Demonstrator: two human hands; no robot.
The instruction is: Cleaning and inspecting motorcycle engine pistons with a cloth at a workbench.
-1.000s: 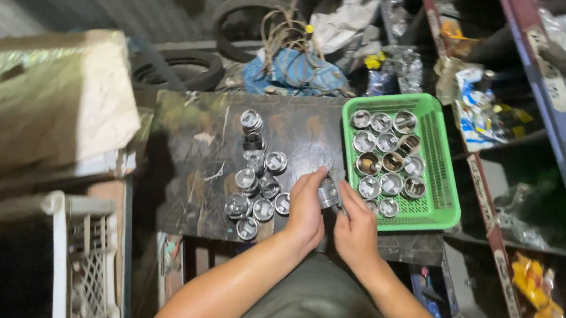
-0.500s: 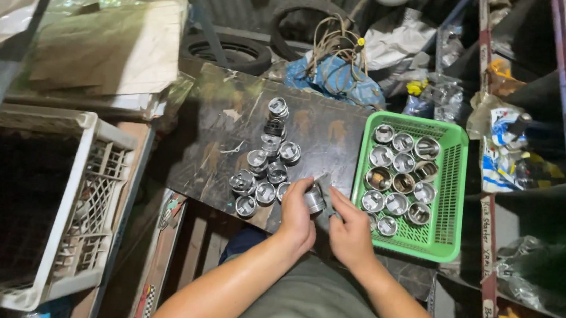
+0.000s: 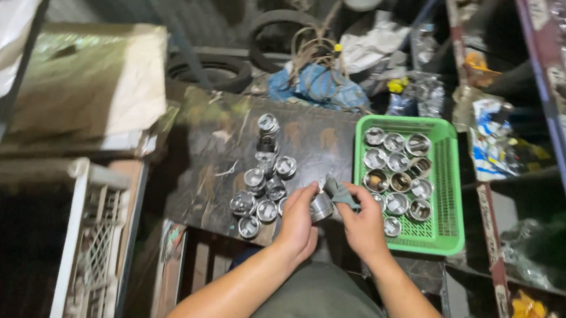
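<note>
Round shiny metal piston gripped by both hands' fingers.

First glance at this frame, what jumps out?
The bright green basket at right, part-filled with round metal cups, stands out against the dark clutter. At centre, the left hand and right hand together hold one metal cup with a grey rag against it. Left of them, a cluster of metal cups sits on the dark worn tabletop.
</note>
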